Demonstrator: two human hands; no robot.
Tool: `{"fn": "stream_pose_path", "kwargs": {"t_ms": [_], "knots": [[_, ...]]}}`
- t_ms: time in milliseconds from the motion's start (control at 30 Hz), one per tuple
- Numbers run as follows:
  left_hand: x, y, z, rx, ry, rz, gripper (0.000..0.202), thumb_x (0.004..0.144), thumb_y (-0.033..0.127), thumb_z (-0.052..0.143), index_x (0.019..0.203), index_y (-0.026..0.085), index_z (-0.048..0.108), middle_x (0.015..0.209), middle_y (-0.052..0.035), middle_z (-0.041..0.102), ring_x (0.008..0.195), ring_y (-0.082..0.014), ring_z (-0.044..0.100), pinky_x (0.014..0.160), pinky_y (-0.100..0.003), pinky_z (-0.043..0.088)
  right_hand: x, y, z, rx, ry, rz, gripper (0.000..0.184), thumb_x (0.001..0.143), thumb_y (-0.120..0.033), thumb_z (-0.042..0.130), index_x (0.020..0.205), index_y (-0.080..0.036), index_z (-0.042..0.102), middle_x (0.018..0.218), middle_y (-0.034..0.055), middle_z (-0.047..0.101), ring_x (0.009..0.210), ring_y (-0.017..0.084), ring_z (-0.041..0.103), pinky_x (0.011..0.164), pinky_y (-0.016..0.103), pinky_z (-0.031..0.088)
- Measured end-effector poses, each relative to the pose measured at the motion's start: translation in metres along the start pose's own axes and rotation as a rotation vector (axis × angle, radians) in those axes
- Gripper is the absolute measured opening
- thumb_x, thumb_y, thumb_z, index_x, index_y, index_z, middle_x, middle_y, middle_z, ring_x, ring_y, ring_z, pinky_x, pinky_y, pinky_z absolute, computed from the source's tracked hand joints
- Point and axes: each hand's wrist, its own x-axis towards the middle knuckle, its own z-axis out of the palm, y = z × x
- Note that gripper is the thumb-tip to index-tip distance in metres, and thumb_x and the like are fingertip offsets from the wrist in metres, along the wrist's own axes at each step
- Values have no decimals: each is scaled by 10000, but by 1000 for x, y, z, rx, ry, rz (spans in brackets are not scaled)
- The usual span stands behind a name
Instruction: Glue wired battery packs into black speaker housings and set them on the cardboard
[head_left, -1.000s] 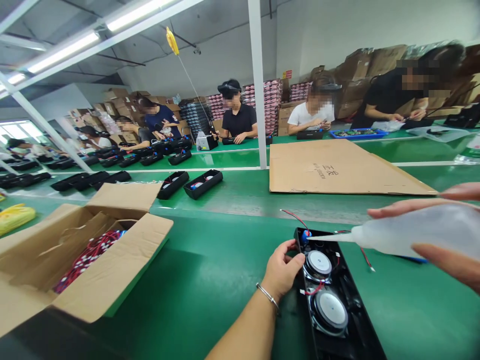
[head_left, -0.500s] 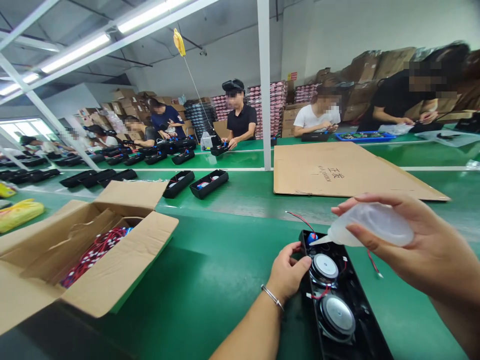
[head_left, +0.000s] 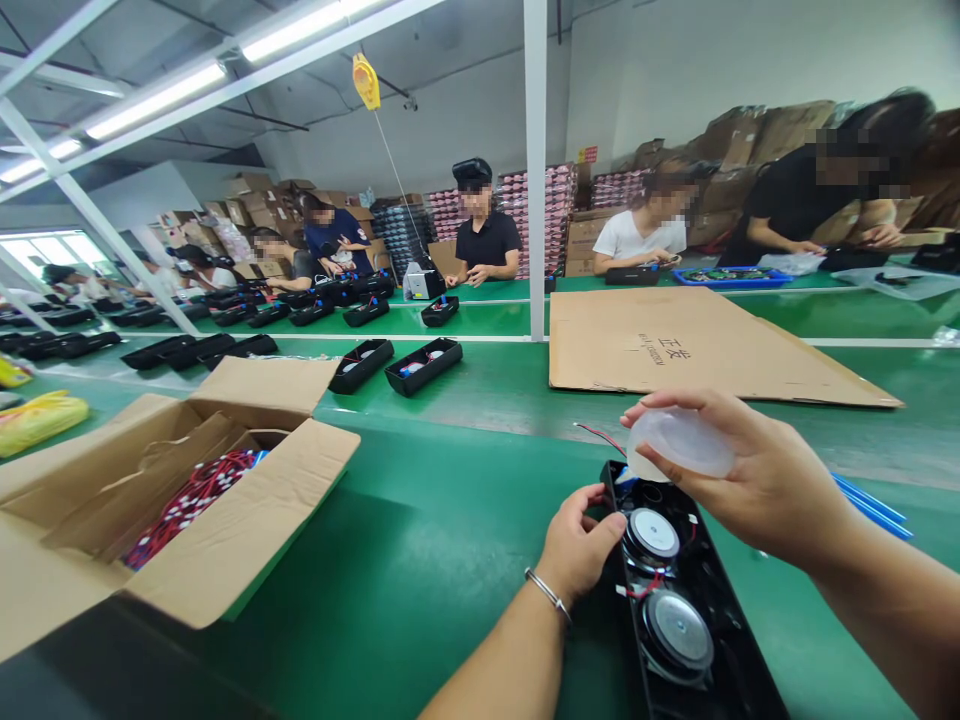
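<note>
A black speaker housing lies lengthwise in front of me, holding two round silver-backed speakers with short red-and-black leads. My left hand, a bracelet at its wrist, grips the housing's left edge near the far end. My right hand is closed around a translucent squeeze bottle, tilted down over the housing's far end. The bottle's nozzle is hidden from view. Beside it, a blue part shows in the far corner, mostly covered by the bottle. A red wire sticks out past that corner.
An open cardboard box of red-wired parts stands at left. A flat cardboard sheet lies beyond my right hand. Blue sticks rest at right. Two black housings sit further back, before a white post. Several co-workers sit across.
My right hand has moved left and turned the bottle, so its nozzle no longer shows. Blue sticks have come into view at right. My left hand stays put on the housing.
</note>
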Motion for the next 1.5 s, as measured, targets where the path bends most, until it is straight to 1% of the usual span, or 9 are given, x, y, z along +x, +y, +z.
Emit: {"fn": "stream_pose_path", "kwargs": {"t_ms": [133, 333, 500, 700, 967, 1133, 1233, 1367, 1500], "knots": [[-1, 1, 0, 7, -2, 2, 597, 708, 412, 705, 1220, 160, 530, 1226, -109, 559, 950, -200, 582, 868, -293, 477, 1, -1, 1, -17, -1, -13, 332, 824, -388, 588, 1116, -248, 514, 1047, -3, 581, 932, 126, 564, 788, 232, 482], [0, -1, 0, 8, 3, 10, 590, 711, 407, 701, 1226, 172, 535, 1215, -108, 562, 936, -208, 587, 876, -319, 475, 2, -2, 3, -50, 1, -27, 322, 824, -362, 584, 1113, -237, 519, 1046, 0, 582, 920, 124, 569, 779, 224, 476], [0, -1, 0, 11, -5, 16, 599, 712, 401, 696, 1236, 165, 528, 1229, -111, 552, 952, -210, 580, 878, -313, 473, 2, -3, 4, -66, 10, -44, 300, 828, -350, 573, 1103, -241, 520, 1033, -4, 585, 904, 125, 572, 764, 225, 470], [0, 1, -1, 15, -3, 15, 604, 712, 400, 696, 1239, 156, 527, 1235, -113, 549, 963, -210, 573, 876, -298, 472, -1, -5, 4, -53, 4, -22, 311, 825, -363, 582, 1109, -257, 517, 1040, -21, 583, 912, 113, 570, 765, 209, 465], [-1, 0, 0, 24, 10, 14, 581, 714, 392, 693, 1226, 166, 536, 1222, -103, 561, 961, -212, 577, 884, -304, 470, -4, -8, 3, -41, 6, -13, 300, 828, -378, 576, 1093, -248, 525, 1021, -15, 588, 884, 109, 578, 734, 203, 476], [-1, 3, 0, 39, 12, 14, 567, 716, 390, 690, 1212, 158, 540, 1216, -105, 566, 960, -211, 579, 885, -300, 469, -5, -9, 4, -33, 4, -7, 311, 821, -369, 587, 1100, -247, 523, 1032, -17, 587, 911, 104, 573, 756, 191, 473], [-2, 6, 1, 79, 12, 30, 548, 731, 381, 671, 1209, 150, 537, 1209, -108, 570, 966, -210, 578, 894, -304, 465, -6, -9, 3, -39, 6, -10, 311, 822, -369, 590, 1102, -253, 519, 1029, -31, 587, 909, 87, 570, 774, 170, 463], [-4, 12, 1, 195, 29, 66, 514, 759, 341, 615, 1209, 108, 530, 1166, -112, 591, 980, -204, 575, 917, -302, 449, -9, -8, 2, -57, 10, -8, 317, 825, -380, 589, 1107, -253, 519, 1035, -36, 585, 911, 76, 565, 784, 154, 451], [-4, 16, 1, 234, 49, 40, 508, 752, 321, 600, 1210, 113, 531, 1141, -107, 603, 931, -201, 593, 871, -310, 470, -12, -5, 1, -61, 10, 8, 331, 823, -392, 590, 1119, -263, 514, 1049, -46, 580, 920, 74, 562, 789, 151, 445]]}}
